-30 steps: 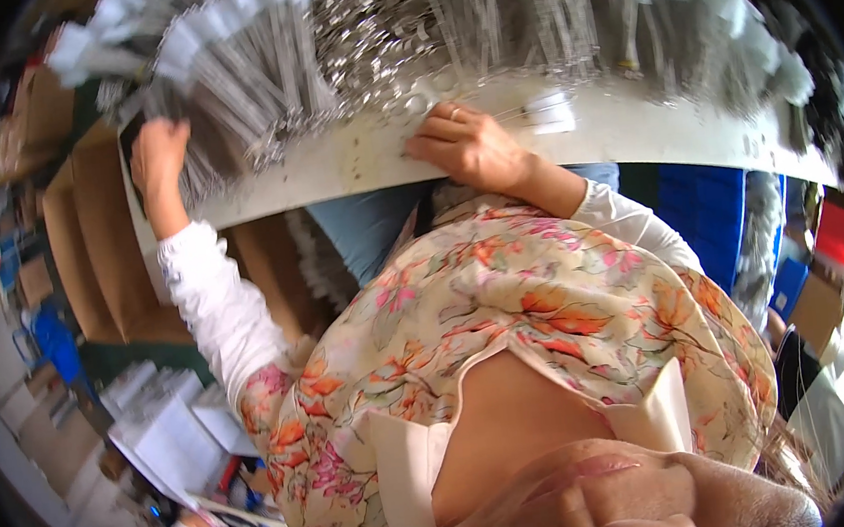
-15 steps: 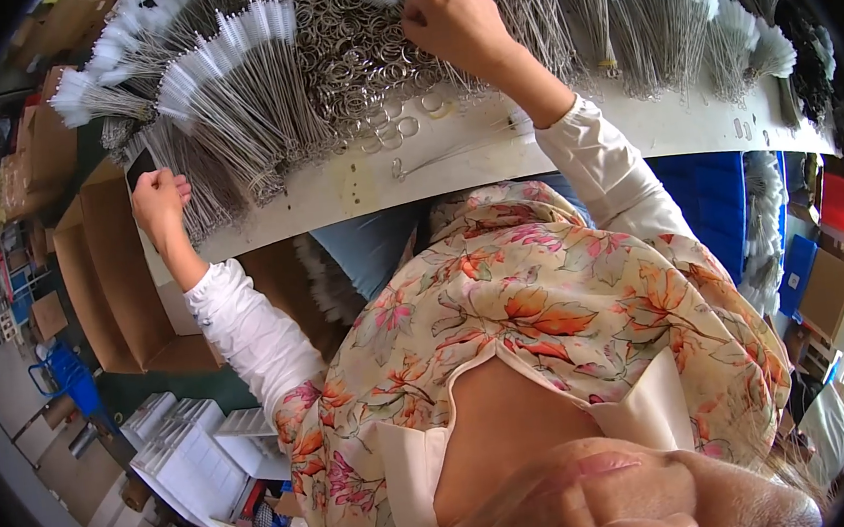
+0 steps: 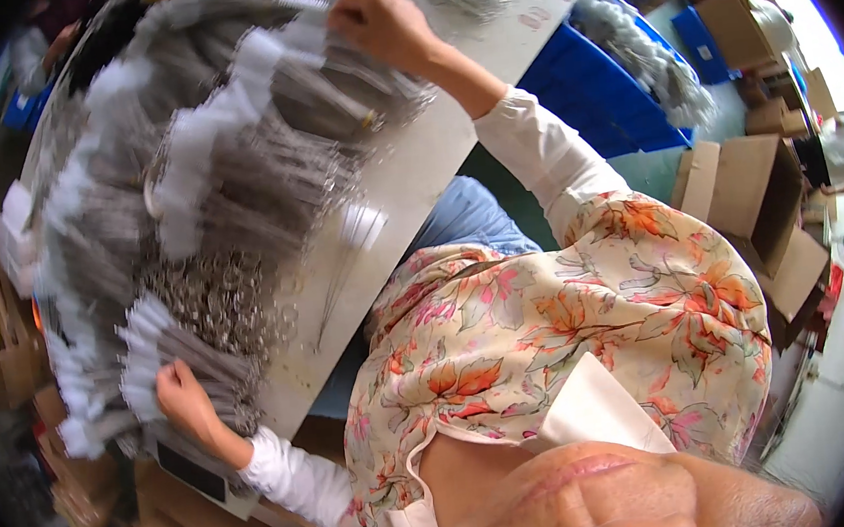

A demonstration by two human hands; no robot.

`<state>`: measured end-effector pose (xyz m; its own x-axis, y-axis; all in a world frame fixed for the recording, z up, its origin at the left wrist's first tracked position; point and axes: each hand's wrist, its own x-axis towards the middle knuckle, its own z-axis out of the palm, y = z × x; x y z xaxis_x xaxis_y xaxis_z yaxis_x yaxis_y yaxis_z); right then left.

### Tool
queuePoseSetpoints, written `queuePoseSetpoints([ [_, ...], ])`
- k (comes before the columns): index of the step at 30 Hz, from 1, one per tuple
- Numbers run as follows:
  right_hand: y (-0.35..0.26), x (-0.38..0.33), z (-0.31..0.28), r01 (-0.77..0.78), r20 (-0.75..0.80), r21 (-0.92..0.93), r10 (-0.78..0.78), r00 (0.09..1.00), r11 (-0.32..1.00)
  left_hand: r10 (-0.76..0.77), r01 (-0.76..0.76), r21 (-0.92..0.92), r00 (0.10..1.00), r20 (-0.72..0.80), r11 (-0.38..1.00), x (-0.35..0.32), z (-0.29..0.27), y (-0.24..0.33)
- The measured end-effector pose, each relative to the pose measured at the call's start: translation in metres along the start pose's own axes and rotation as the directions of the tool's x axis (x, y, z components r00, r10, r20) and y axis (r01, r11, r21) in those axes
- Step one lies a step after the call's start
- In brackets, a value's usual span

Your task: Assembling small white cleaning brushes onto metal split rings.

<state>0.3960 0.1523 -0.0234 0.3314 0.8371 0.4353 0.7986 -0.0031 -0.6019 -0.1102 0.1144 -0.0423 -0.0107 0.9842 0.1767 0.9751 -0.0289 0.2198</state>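
Blue bins [image 3: 608, 97] and open cardboard boxes [image 3: 747, 195] stand beside the table.

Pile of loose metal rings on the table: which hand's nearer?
Left. The left hand lies just below the pile of metal rings; the right hand is far off on wire bundles.

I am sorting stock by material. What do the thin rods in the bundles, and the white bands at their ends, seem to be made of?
The rods in the bundles look like bare metal wire: thin, straight, grey, with a dull shine. The white bands look like paper or tape: matte, flat white, wrapped around the ends; which one, I cannot tell. The left hand and right hand each rest on a bundle.
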Motion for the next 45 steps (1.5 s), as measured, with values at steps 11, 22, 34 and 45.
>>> queuePoseSetpoints([
  [11,0.036,0.017,0.030,0.007,0.251,-0.220,0.049,0.967,0.975,0.071,-0.132,-0.483,0.987,-0.142,0.866,0.040,0.082,-0.107],
  [22,0.108,0.109,-0.094,-0.169,-0.471,0.217,0.254,0.845,0.962,0.181,-0.168,-0.586,0.983,-0.037,0.793,0.102,0.117,-0.060],
  [34,0.194,0.120,-0.064,-0.395,-0.107,-0.412,0.387,0.916,0.821,0.198,-0.111,-0.648,0.978,0.063,0.754,0.106,0.119,-0.035],
  [45,0.187,0.099,-0.080,-0.415,-0.029,-0.499,0.464,0.885,0.761,0.207,-0.090,-0.711,0.975,0.079,0.698,0.092,0.104,-0.020],
])
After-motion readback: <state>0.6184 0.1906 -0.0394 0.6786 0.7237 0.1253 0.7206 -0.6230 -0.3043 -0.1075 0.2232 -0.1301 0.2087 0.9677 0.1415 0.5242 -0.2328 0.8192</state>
